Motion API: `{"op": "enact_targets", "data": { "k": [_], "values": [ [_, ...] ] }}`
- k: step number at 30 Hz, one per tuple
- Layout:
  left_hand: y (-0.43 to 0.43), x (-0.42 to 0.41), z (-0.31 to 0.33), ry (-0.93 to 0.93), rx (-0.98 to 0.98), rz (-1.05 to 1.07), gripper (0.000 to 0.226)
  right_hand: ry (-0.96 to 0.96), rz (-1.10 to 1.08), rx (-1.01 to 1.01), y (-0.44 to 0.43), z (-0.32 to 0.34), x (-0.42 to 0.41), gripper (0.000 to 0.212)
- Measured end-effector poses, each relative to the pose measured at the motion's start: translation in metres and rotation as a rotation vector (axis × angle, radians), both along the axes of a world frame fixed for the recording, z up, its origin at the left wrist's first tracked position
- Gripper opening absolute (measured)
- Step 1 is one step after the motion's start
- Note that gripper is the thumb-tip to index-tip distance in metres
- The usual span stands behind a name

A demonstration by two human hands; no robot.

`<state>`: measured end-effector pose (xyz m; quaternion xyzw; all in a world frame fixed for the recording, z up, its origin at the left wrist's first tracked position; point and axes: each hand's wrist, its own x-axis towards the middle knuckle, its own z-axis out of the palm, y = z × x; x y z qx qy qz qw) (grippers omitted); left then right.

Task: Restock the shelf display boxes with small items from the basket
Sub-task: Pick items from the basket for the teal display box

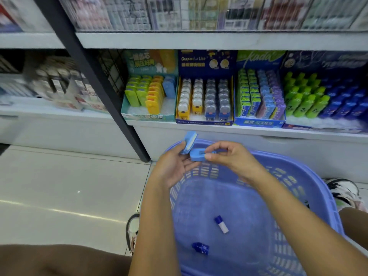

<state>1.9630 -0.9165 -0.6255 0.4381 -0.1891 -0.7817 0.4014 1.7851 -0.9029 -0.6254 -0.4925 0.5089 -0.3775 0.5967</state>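
A dark upright post [103, 92] slants down to the glossy pale floor [59, 186]. Left of it sit blurred white cartons [57, 84] (labels unreadable). A patterned shoe [346, 192] rests at far right.

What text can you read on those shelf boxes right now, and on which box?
"Gaspard et Lisa": header of the navy display box.
"Kada": header of the green-blue display box.
"解压": that box's front lip.
Too blurred to read: teal display box, top-shelf packs.
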Motion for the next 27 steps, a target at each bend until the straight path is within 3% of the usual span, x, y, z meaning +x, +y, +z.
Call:
{"op": "enact_targets", "data": {
  "k": [2,6,8,10,15,20,22,27],
  "values": [
    [-0.002,0.007,0.015,0.017,-0.116,0.041,0.03,0.041,-0.044,-0.084,-0.008,0.018,0.013,0.016],
    [-0.007,0.017,0.039,0.062,-0.329,0.19,0.029,0.172,-0.082,-0.149,-0.027,0.042,0.04,0.041],
    [-0.011,0.021,0.046,0.092,-0.384,0.276,0.028,0.143,-0.092,-0.112,-0.036,0.053,0.053,0.037],
    [-0.017,0.026,0.051,0.093,-0.407,0.333,0.027,0.198,-0.053,-0.206,-0.042,0.066,0.064,0.034],
    [-0.033,0.043,0.059,0.048,-0.339,0.409,0.027,0.721,0.263,-0.783,-0.051,0.087,0.083,0.035],
    [-0.043,0.048,0.069,0.017,-0.301,0.462,0.021,1.159,0.185,-1.055,-0.066,0.102,0.094,0.025],
    [-0.046,0.045,0.073,-0.017,-0.309,0.492,0.02,1.267,0.15,-1.082,-0.074,0.105,0.099,0.025],
    [-0.053,0.041,0.079,-0.084,-0.42,0.504,0.02,1.488,0.177,-0.937,-0.096,0.096,0.112,0.028]
  ]
}}
